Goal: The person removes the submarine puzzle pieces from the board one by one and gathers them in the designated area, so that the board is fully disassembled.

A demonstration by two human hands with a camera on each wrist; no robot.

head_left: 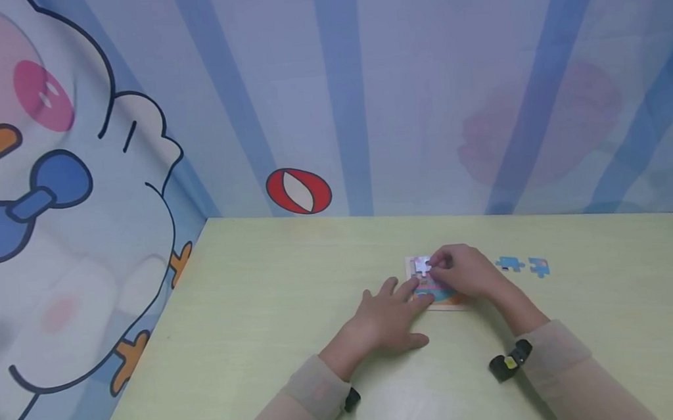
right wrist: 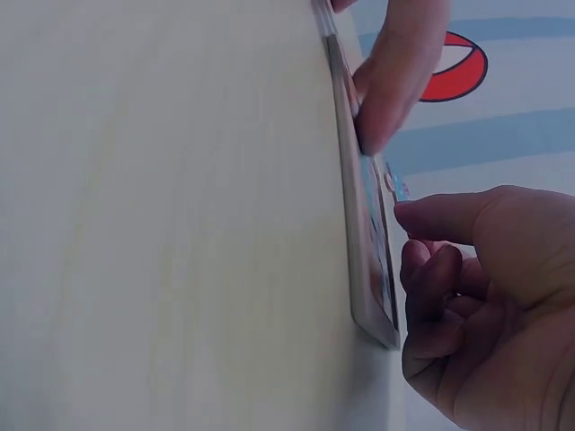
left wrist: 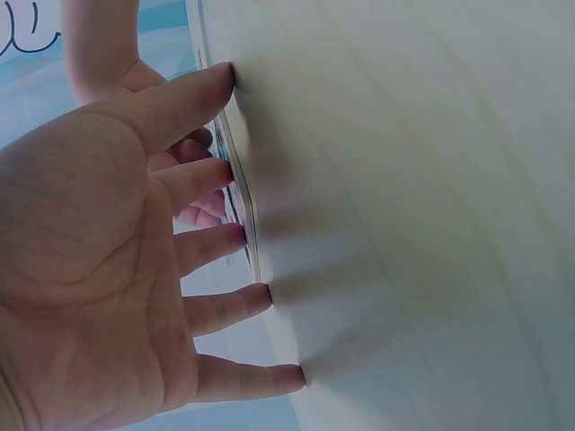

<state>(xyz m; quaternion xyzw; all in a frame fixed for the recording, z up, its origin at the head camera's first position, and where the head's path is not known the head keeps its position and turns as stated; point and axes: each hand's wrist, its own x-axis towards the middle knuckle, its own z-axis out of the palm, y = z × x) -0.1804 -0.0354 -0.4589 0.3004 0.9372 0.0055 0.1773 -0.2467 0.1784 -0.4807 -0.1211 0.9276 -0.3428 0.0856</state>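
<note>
A small jigsaw puzzle board (head_left: 447,307) with a pale rim and a colourful picture lies flat on the table. My right hand (head_left: 466,272) is over its upper part, thumb and forefinger pinching a puzzle piece (head_left: 421,266) at the upper left of the board. In the right wrist view the piece (right wrist: 396,182) shows at the fingertips, close over the board's face. My left hand (head_left: 386,318) has its fingers spread, the fingertips resting along the board's left side. Part of the board is hidden under both hands.
Two loose blue puzzle pieces lie to the right of the board, one nearer (head_left: 509,263) and one farther right (head_left: 539,266). Behind the pale table (head_left: 231,297) hangs a striped blue curtain (head_left: 416,85) with cartoon prints.
</note>
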